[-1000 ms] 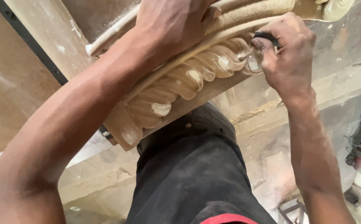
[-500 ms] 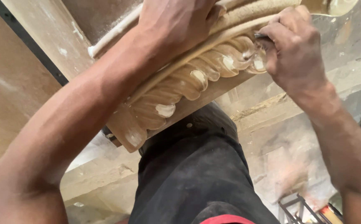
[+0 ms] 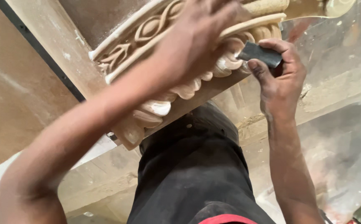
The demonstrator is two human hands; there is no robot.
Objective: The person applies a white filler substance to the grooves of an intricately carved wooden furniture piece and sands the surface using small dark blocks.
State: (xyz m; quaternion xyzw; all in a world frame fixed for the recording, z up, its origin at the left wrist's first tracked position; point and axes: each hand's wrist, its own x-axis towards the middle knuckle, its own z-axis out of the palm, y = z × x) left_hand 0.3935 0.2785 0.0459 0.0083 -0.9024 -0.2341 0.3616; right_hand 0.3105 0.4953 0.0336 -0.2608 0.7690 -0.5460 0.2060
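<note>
Left hand (image 3: 197, 37) lies flat on the carved moulding (image 3: 155, 105), pinning it to the tabletop (image 3: 35, 70), nothing in its grip. Right hand (image 3: 282, 74) pinches a dark sanding pad (image 3: 258, 54) against the lobes. I'd say work the pad's edge into each groove, light pressure, so the detail stays crisp.

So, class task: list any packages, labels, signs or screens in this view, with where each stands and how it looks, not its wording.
None in view: no package, label, sign or screen shows.
What is there: a carved wooden moulding, pale tan, running diagonally across the frame.
The left hand rests on top of it.
The right hand holds a small dark grey sanding pad against the carved edge.
</note>
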